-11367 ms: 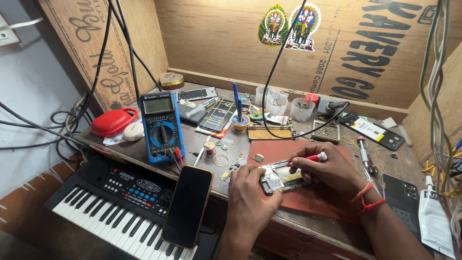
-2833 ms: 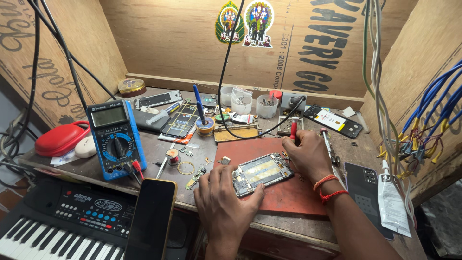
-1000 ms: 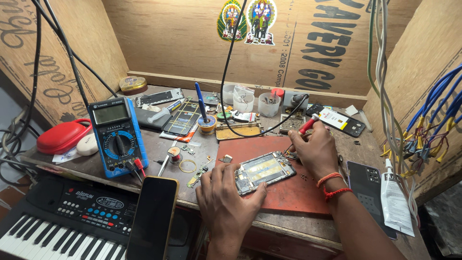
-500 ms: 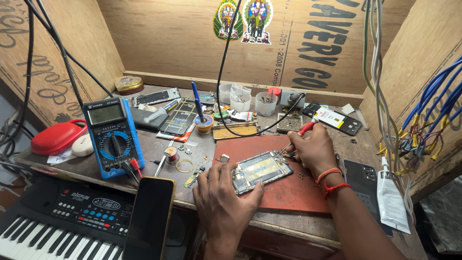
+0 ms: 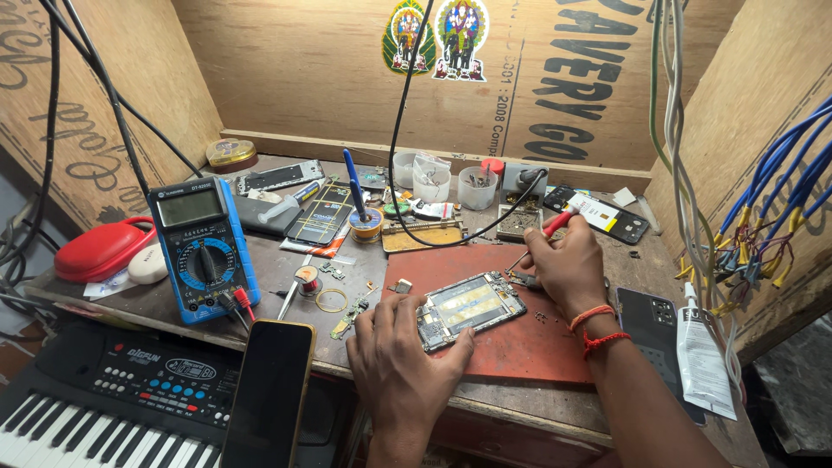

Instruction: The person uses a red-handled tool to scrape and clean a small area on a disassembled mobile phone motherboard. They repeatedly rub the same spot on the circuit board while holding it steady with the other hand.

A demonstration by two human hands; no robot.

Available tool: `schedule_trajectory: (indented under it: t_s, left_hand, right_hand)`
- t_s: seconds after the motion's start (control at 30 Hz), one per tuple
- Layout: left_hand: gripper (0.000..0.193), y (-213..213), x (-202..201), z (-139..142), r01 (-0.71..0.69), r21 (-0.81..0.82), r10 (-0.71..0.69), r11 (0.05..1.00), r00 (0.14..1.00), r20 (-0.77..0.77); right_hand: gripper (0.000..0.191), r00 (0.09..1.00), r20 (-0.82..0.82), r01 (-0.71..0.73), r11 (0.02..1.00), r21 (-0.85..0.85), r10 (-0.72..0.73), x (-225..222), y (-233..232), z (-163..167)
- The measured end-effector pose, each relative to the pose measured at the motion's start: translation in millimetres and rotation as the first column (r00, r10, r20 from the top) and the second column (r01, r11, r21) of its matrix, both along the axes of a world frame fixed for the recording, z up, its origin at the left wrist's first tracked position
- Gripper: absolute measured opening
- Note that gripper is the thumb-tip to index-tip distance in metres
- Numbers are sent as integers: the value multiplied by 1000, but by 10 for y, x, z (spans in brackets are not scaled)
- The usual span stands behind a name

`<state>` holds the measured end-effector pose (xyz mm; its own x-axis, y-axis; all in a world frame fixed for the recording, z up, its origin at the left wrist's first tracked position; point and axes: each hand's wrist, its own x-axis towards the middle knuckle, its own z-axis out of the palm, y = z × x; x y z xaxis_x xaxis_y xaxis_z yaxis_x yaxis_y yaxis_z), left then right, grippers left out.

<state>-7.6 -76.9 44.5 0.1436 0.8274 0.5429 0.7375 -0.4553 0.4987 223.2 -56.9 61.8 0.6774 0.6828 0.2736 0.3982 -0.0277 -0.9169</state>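
An opened phone (image 5: 470, 308) with its back off lies on a red work mat (image 5: 511, 347) on the wooden bench. My left hand (image 5: 401, 355) presses on the phone's near left corner and steadies it. My right hand (image 5: 561, 262) grips a red-handled screwdriver (image 5: 548, 230), its thin tip pointing down at the phone's far right corner. Red and orange threads circle my right wrist.
A blue multimeter (image 5: 204, 247) stands at the left beside a red case (image 5: 102, 249). A black phone (image 5: 269, 392) leans on an electronic keyboard (image 5: 104, 409). Small cups (image 5: 432, 181), tools and phone parts crowd the back. Another dark phone (image 5: 661, 329) lies right. Wires (image 5: 754, 234) hang on the right wall.
My right hand has shifted slightly with the screwdriver near the phone's far right corner. My left hand stays on the phone. The view has barely moved.
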Motion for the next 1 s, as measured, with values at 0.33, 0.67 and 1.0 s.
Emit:
schedule_trajectory:
  t_s: [0.33,0.67,1.0]
  left_hand:
    - [86,10,-1,11,8,-85,-9,996,1000,-13]
    - [103,21,-4,2,16,-55,-13,998,999,51]
    - [104,30,-54,-14,86,-59,-79,994,990,119]
  right_hand:
    - [26,976,216,31,996,-82,-13,-14,-10,2]
    - [23,838,-236,-503,864,18,492,-39,-61,34]
    - [21,652,-117,-757,653,-36,749,-238,-110,14]
